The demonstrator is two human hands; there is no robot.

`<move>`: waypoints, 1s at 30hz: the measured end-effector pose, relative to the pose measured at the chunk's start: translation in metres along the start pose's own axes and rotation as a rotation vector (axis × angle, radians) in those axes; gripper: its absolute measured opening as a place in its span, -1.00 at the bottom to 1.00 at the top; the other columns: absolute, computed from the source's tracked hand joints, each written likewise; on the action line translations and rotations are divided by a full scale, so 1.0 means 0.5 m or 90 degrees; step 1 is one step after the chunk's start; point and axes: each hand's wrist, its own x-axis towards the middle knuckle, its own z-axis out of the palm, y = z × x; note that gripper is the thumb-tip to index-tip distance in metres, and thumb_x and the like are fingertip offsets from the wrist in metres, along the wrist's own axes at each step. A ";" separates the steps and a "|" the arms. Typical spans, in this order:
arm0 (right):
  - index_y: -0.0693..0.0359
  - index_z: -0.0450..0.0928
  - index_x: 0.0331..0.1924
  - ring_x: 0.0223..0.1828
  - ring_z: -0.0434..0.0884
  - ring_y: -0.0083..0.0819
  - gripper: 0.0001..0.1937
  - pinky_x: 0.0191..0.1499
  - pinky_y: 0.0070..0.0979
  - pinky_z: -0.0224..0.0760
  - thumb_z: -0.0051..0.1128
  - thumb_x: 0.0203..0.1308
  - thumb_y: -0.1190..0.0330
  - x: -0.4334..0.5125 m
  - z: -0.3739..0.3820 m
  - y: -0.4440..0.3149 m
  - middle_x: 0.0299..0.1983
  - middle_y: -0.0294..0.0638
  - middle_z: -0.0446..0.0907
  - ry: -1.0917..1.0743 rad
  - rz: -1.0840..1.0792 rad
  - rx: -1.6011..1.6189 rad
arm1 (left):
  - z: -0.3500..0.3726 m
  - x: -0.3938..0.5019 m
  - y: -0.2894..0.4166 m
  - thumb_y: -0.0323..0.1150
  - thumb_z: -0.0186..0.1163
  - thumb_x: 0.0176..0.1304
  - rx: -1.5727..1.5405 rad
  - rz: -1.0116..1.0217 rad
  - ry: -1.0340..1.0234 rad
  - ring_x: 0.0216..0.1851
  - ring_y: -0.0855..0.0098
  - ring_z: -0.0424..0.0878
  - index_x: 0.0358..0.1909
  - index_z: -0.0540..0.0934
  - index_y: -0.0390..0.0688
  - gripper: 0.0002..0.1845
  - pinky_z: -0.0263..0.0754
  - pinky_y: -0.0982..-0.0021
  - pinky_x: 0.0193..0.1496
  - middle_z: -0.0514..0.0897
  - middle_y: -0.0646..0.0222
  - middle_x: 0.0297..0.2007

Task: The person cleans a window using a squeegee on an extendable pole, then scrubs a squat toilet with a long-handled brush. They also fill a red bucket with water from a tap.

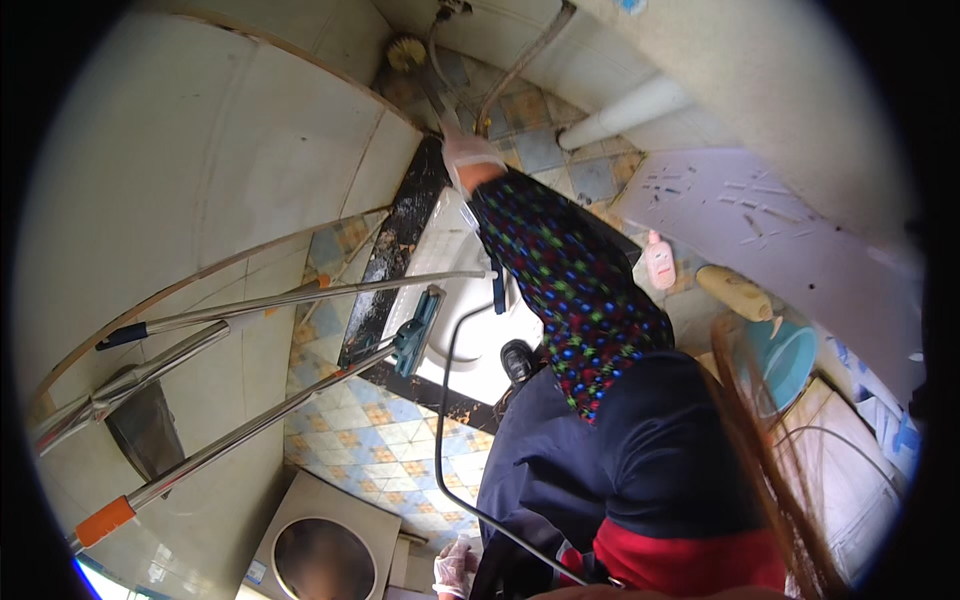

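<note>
At the top centre, my right hand [471,155], in a thin translucent glove, grips the handle of a round scrubbing brush [406,55]. Its pale-bristled head is in the corner where the walls meet the tiled floor. My arm, in a dark flower-patterned sleeve, reaches across a white ceramic squat pan [442,337]. Low in the picture, my left hand [454,568] is gloved too, fingers curled; whether it holds anything is unclear. A thin grey hose or cable [440,427] curves from over the pan towards my body.
Metal poles lean at the left, one with a blue-green mop head [416,334]. A pink bottle [660,260], a yellowish bottle [733,292] and a turquoise bucket [781,366] stand or lie at the right. A white pipe [626,114] and hoses run near the brush. My shoe is beside the pan.
</note>
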 end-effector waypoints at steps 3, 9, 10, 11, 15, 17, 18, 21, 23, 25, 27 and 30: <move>0.11 -0.15 0.37 -0.23 0.57 0.14 -0.43 -0.17 -0.05 0.39 -0.35 0.28 0.36 -0.125 -0.061 -0.010 -0.27 0.24 0.56 -0.148 0.113 0.000 | 0.012 -0.006 0.005 -0.16 0.27 0.10 -0.006 0.096 -0.080 -0.73 0.46 0.45 -0.52 0.56 -0.22 -0.70 0.35 0.43 -0.63 0.51 0.35 -0.73; 0.02 -0.13 0.38 -0.20 0.57 0.09 -0.43 -0.15 -0.10 0.37 -0.30 0.32 0.24 -0.208 -0.124 -0.032 -0.24 0.17 0.57 -0.184 0.157 -0.024 | 0.009 -0.070 0.071 -0.15 0.22 0.15 -0.027 0.146 -0.157 -0.70 0.48 0.45 -0.52 0.56 -0.19 -0.70 0.37 0.44 -0.59 0.51 0.41 -0.70; 0.03 -0.12 0.38 -0.19 0.56 0.10 -0.44 -0.14 -0.10 0.37 -0.30 0.33 0.24 -0.189 -0.125 -0.037 -0.24 0.18 0.56 -0.171 0.149 -0.015 | 0.007 -0.077 0.086 -0.15 0.22 0.15 -0.042 0.162 -0.172 -0.70 0.48 0.45 -0.51 0.56 -0.19 -0.70 0.37 0.45 -0.59 0.51 0.41 -0.70; 0.03 -0.11 0.38 -0.18 0.56 0.10 -0.45 -0.13 -0.11 0.37 -0.31 0.33 0.23 -0.169 -0.125 -0.042 -0.23 0.20 0.56 -0.159 0.139 -0.007 | 0.002 -0.090 0.095 -0.15 0.21 0.15 -0.001 0.210 -0.175 -0.71 0.48 0.45 -0.51 0.57 -0.19 -0.70 0.38 0.45 -0.60 0.51 0.41 -0.70; 0.10 -0.11 0.38 -0.13 0.59 0.01 -0.46 -0.11 -0.15 0.42 -0.37 0.33 0.33 -0.080 -0.124 -0.062 -0.12 0.17 0.56 -0.134 0.156 -0.104 | -0.009 -0.119 0.133 -0.16 0.20 0.15 0.106 0.287 -0.142 -0.72 0.49 0.44 -0.50 0.58 -0.19 -0.71 0.38 0.45 -0.61 0.52 0.40 -0.70; 0.13 -0.09 0.38 -0.16 0.59 0.06 -0.46 -0.13 -0.13 0.43 -0.36 0.32 0.35 -0.032 -0.113 -0.060 -0.16 0.18 0.58 -0.107 0.126 -0.114 | 0.005 -0.122 0.144 -0.18 0.21 0.14 0.055 0.205 -0.114 -0.73 0.50 0.44 -0.51 0.59 -0.18 -0.73 0.37 0.45 -0.61 0.52 0.40 -0.70; 0.12 -0.09 0.38 -0.18 0.59 0.10 -0.46 -0.14 -0.12 0.43 -0.35 0.32 0.35 -0.001 -0.103 -0.056 -0.20 0.20 0.58 -0.090 0.098 -0.128 | 0.019 -0.122 0.146 -0.19 0.21 0.14 0.020 0.161 -0.096 -0.73 0.50 0.44 -0.52 0.59 -0.18 -0.75 0.37 0.46 -0.61 0.52 0.40 -0.70; 0.06 -0.09 0.38 -0.22 0.59 0.09 -0.44 -0.19 -0.11 0.43 -0.32 0.29 0.38 0.079 -0.045 -0.031 -0.26 0.19 0.59 -0.074 0.101 -0.151 | 0.077 -0.118 0.145 -0.25 0.21 0.09 -0.068 0.072 -0.046 -0.72 0.52 0.44 -0.60 0.56 -0.13 -0.79 0.33 0.49 -0.61 0.52 0.40 -0.71; 0.02 -0.10 0.39 -0.24 0.60 0.07 -0.41 -0.21 -0.11 0.43 -0.30 0.27 0.41 0.092 -0.005 -0.004 -0.27 0.19 0.59 -0.073 0.102 -0.150 | 0.106 -0.120 0.140 -0.25 0.21 0.08 -0.098 0.009 -0.061 -0.72 0.52 0.44 -0.61 0.55 -0.13 -0.79 0.32 0.49 -0.61 0.52 0.40 -0.71; -0.02 -0.14 0.40 -0.26 0.59 0.07 -0.38 -0.21 -0.11 0.42 -0.29 0.25 0.42 0.060 0.006 0.028 -0.28 0.18 0.59 -0.061 0.104 -0.139 | 0.110 -0.128 0.135 -0.28 0.18 0.12 -0.053 -0.015 -0.096 -0.64 0.51 0.47 -0.53 0.55 -0.11 -0.84 0.34 0.49 -0.54 0.55 0.40 -0.63; -0.04 -0.10 0.38 -0.24 0.55 0.17 -0.39 -0.19 -0.05 0.38 -0.27 0.23 0.41 -0.026 -0.010 0.050 -0.28 0.23 0.56 -0.080 0.109 -0.070 | 0.096 -0.136 0.129 -0.32 0.12 0.18 0.021 0.072 -0.189 -0.48 0.48 0.53 -0.37 0.55 -0.09 -0.90 0.39 0.46 -0.40 0.59 0.39 -0.46; -0.13 -0.21 0.40 -0.19 0.55 0.17 -0.40 -0.12 -0.04 0.36 -0.35 0.30 0.35 -0.169 -0.041 0.076 -0.22 0.29 0.53 -0.151 0.184 -0.026 | 0.069 -0.139 0.119 -0.32 0.08 0.24 0.234 0.254 -0.195 -0.33 0.45 0.60 -0.19 0.57 -0.10 -0.83 0.45 0.41 -0.27 0.65 0.36 -0.30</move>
